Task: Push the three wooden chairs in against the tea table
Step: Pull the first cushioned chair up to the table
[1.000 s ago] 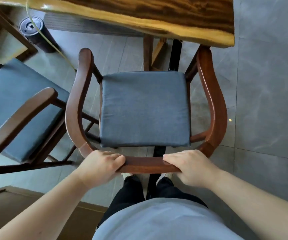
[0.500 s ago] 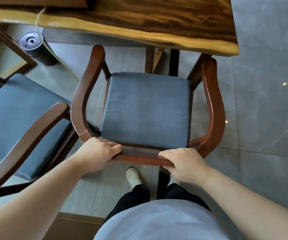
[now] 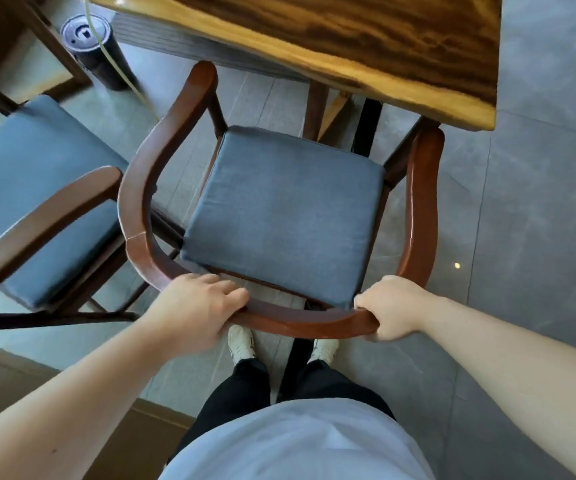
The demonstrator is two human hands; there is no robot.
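While both hands grip its back rail, step: pushing one chair in.
Counter (image 3: 366, 46): its edge overhangs the chair's right arm tip.
Chair (image 3: 286, 216): seat mostly outside the counter.
Second chair (image 3: 37, 209): just left, angled, not in.
Left hand (image 3: 194, 311): fingers curled over the rail.
Right hand (image 3: 392, 308): fingers closed on the rail.
Next: likely a straight push forward, arms clearing the counter edge.
Writing: none readable.

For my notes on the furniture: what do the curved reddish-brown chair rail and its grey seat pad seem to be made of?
The curved reddish-brown chair rail looks like lacquered wood: glossy highlights and a visible joint. The grey seat pad seems a matte woven fabric, probably padded.
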